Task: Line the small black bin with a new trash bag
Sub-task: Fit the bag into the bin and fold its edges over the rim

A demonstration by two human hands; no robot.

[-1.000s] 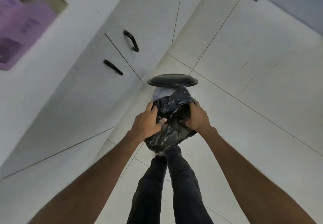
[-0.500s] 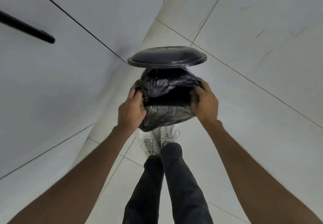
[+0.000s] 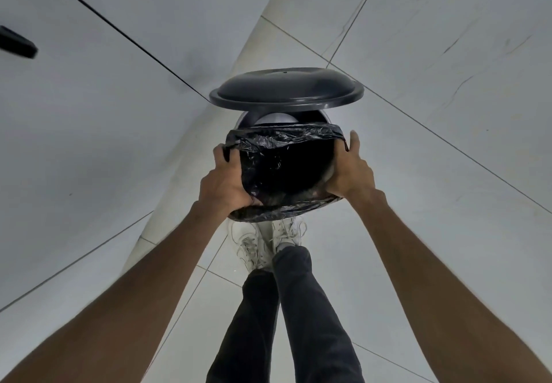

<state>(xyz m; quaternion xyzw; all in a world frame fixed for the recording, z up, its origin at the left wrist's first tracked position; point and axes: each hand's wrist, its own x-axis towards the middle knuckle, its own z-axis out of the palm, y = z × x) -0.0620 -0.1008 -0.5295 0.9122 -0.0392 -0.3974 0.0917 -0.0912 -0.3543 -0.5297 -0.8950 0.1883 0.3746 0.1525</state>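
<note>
Head view: two hands stretch a black bag over a little bin

The head view looks straight down at a pale tiled floor [image 3: 448, 203]. A small black bin [image 3: 248, 118] stands there, just in front of the person's white shoes [image 3: 263, 242]. The round lid [image 3: 286, 88] is tipped up at the back of the bin and hangs over it.

A shiny black trash bag [image 3: 283, 164] sits in the mouth of the bin. Its top is pulled wide open, so you can see the dark inside. The far edge of the bag makes a wrinkly band across the bin, just under the lid. The near edge is folded down over the front rim, close to the shoes. At the back, a bit of the bin's rim still shows bare behind the bag.

The left hand [image 3: 222, 182] grips the left side of the bag, with the fingers curled over the edge. The right hand [image 3: 351, 170] holds the right side, with the fingers pressed flat on the outside and the thumb pointing up. Both hands are grasping the bag and touch the sides of the bin.

Both arms are bare and reach down from the bottom corners. The person wears dark trousers [image 3: 301, 317]. On the left is a pale cupboard [image 3: 89, 113] with a black handle [image 3: 18, 44] at the edge.
</note>
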